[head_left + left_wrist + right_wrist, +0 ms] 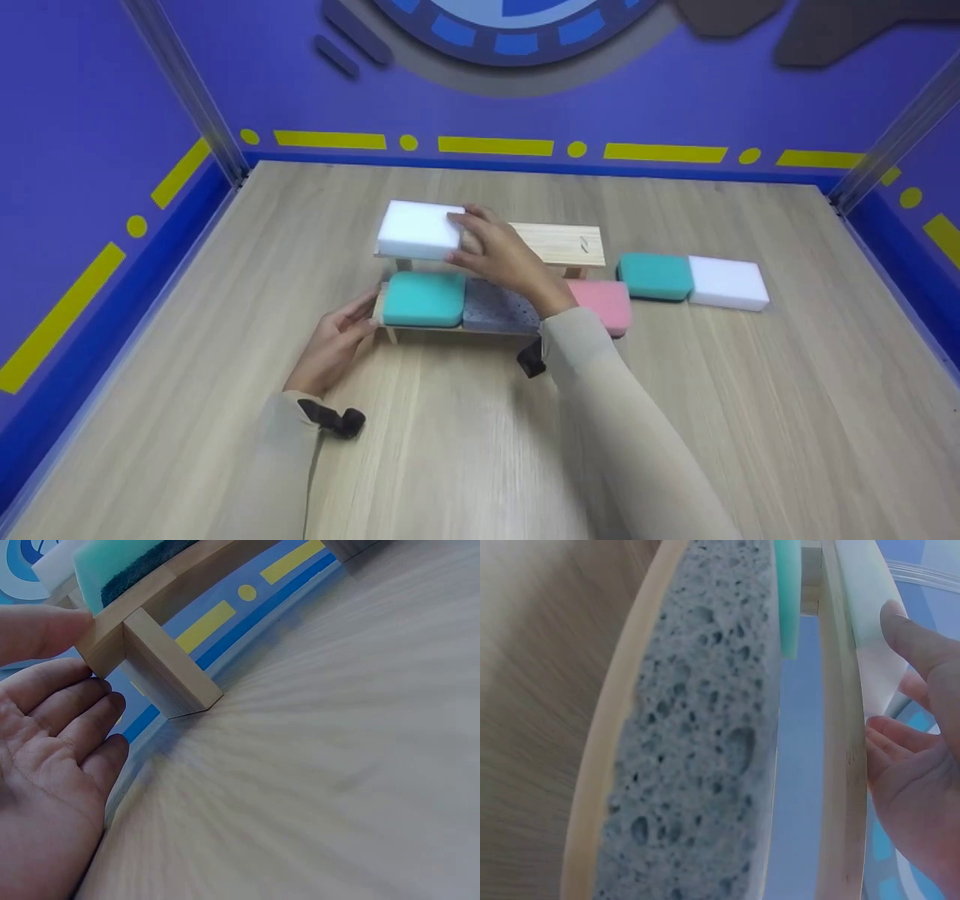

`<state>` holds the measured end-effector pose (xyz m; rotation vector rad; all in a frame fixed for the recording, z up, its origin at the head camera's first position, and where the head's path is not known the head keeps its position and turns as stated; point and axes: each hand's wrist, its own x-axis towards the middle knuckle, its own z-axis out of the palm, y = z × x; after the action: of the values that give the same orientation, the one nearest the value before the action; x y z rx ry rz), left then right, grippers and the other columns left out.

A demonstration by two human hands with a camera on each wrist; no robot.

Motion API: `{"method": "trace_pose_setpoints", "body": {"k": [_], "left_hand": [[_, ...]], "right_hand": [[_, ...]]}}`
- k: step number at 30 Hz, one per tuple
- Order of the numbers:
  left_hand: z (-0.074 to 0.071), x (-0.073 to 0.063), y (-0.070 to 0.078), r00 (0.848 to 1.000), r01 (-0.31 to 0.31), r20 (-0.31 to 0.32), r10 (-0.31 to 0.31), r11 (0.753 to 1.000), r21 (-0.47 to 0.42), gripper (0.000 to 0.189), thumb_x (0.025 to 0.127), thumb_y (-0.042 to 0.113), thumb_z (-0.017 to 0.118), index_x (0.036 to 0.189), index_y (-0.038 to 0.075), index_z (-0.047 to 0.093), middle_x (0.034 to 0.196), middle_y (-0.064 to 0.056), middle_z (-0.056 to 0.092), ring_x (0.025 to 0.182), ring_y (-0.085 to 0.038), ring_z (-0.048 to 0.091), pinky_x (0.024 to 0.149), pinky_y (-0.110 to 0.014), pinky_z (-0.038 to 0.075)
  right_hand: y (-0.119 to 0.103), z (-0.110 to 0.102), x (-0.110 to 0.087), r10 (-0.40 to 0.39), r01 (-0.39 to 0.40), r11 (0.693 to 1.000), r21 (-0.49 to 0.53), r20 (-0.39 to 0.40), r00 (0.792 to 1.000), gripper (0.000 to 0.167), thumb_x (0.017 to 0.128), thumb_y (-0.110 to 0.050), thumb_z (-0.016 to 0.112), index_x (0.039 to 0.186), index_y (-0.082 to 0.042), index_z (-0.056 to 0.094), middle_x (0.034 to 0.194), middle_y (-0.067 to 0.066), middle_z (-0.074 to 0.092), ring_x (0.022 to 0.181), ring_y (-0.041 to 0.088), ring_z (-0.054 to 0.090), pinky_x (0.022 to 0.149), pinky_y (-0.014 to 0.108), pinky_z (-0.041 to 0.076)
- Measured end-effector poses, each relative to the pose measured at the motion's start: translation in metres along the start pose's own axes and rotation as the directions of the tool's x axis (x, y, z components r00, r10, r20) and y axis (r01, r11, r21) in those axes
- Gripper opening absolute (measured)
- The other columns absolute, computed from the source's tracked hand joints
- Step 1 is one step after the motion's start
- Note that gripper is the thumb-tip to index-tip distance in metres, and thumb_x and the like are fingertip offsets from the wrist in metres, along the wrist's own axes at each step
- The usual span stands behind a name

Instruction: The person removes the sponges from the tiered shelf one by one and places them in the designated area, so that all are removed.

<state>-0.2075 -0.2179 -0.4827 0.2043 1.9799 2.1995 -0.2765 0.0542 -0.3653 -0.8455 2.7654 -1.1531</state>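
My right hand [502,251] grips a white sponge [420,225] by its right end. This sponge lies at the left end of the rear wooden stand [555,241], whose right part shows bare wood. The left hand [334,345] pinches the left end of the front wooden stand [172,585], thumb above and fingers below in the left wrist view. On that front stand a green sponge [426,298], a grey speckled sponge [495,306] and a pink sponge [606,300] lie in a row. The right forearm partly hides the grey and pink ones.
To the right of the stands, a second green sponge [655,276] and another white sponge [729,283] lie side by side on the wooden table [750,420]. Blue panels [495,112] with yellow marks enclose the back and sides.
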Motion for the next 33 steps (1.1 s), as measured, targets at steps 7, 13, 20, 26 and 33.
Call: {"method": "trace_pose_setpoints", "body": {"k": [7,13,20,26,33], "left_hand": [[-0.0002,-0.0002,-0.0001,1.0,-0.011,0.004,0.012,1.0,-0.01,0.061,0.096,0.006,0.054,0.149,-0.003,0.027,0.158,-0.015,0.024,0.147,-0.024,0.022,0.11,-0.019,0.034],[0.0013,-0.0011,-0.0007,0.999,-0.037,0.009,0.038,0.996,-0.078,0.059,0.095,0.002,0.052,0.148,-0.005,0.027,0.157,-0.018,0.024,0.146,-0.026,0.023,0.108,-0.014,0.037],[0.0014,-0.0019,-0.0009,0.999,-0.03,0.008,0.031,0.997,-0.078,0.059,0.096,0.002,0.051,0.148,-0.006,0.026,0.158,-0.018,0.023,0.147,-0.026,0.021,0.108,-0.014,0.036],[0.0015,-0.0025,-0.0014,1.0,-0.028,0.004,0.029,0.997,-0.069,0.059,0.096,0.002,0.052,0.148,-0.005,0.026,0.158,-0.017,0.024,0.146,-0.025,0.022,0.108,-0.014,0.036],[0.0009,-0.002,-0.0008,1.0,-0.029,0.006,0.029,0.999,-0.038,0.06,0.096,0.005,0.054,0.148,-0.004,0.027,0.158,-0.015,0.024,0.147,-0.024,0.022,0.109,-0.015,0.035]], "right_hand": [[0.0016,-0.0002,-0.0007,-0.001,0.001,1.0,0.016,-0.011,1.0,0.058,0.089,-0.027,0.069,0.141,-0.01,0.049,0.151,0.016,0.036,0.137,0.033,0.038,0.117,0.044,0.031],[0.0016,-0.0018,-0.0021,-0.012,0.012,1.0,0.004,-0.016,1.0,0.057,0.089,-0.026,0.069,0.14,-0.009,0.05,0.149,0.016,0.039,0.134,0.031,0.041,0.116,0.043,0.033],[0.0023,-0.0022,-0.0043,-0.018,0.018,1.0,-0.004,-0.017,1.0,0.056,0.089,-0.028,0.069,0.139,-0.01,0.051,0.148,0.015,0.04,0.133,0.03,0.043,0.115,0.041,0.035],[0.004,-0.0029,-0.0067,-0.049,0.049,0.999,-0.009,-0.03,0.998,0.055,0.089,-0.028,0.069,0.138,-0.009,0.053,0.146,0.016,0.043,0.13,0.031,0.046,0.112,0.041,0.038],[0.0046,-0.0056,-0.0094,-0.063,0.063,0.998,-0.003,-0.042,0.997,0.055,0.088,-0.026,0.069,0.137,-0.008,0.053,0.144,0.017,0.043,0.127,0.031,0.047,0.111,0.041,0.04]]}}
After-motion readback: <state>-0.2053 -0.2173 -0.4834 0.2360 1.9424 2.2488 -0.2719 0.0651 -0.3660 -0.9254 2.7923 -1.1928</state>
